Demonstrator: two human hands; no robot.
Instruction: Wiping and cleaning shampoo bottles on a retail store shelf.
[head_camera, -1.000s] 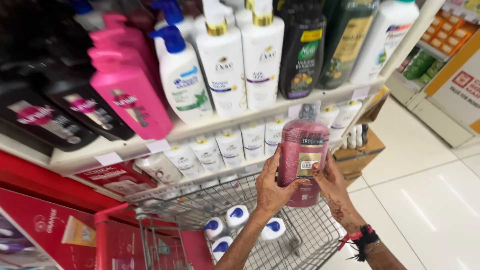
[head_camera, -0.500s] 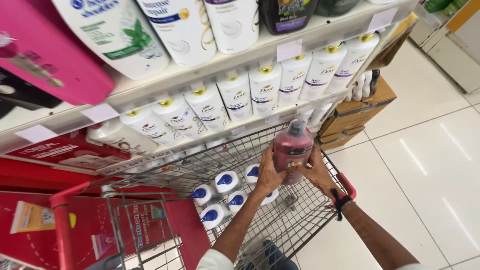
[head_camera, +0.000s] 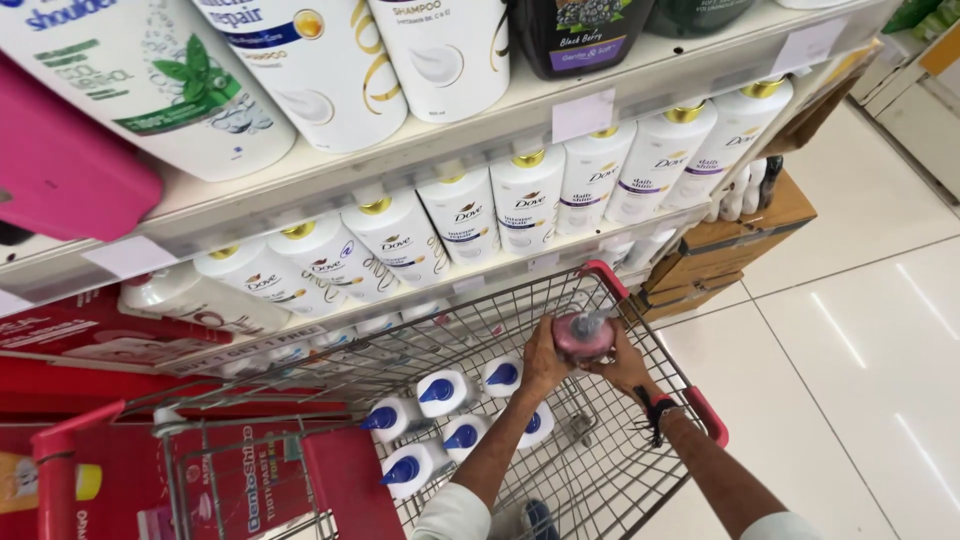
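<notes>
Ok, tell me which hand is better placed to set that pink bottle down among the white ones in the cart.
Left, probably. The left hand grips the pink bottle on the side nearest the white bottles; the right hand is farther away.

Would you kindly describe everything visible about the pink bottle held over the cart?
The pink bottle looks like glossy plastic, seen from above, with a pale pump top. It stands roughly upright, held over the wire shopping cart. The left hand and right hand clasp its sides. Its label and base are hidden.

Pink pump bottle (head_camera: 583, 337) upright, seen from above, inside the wire cart (head_camera: 640, 330).
</notes>
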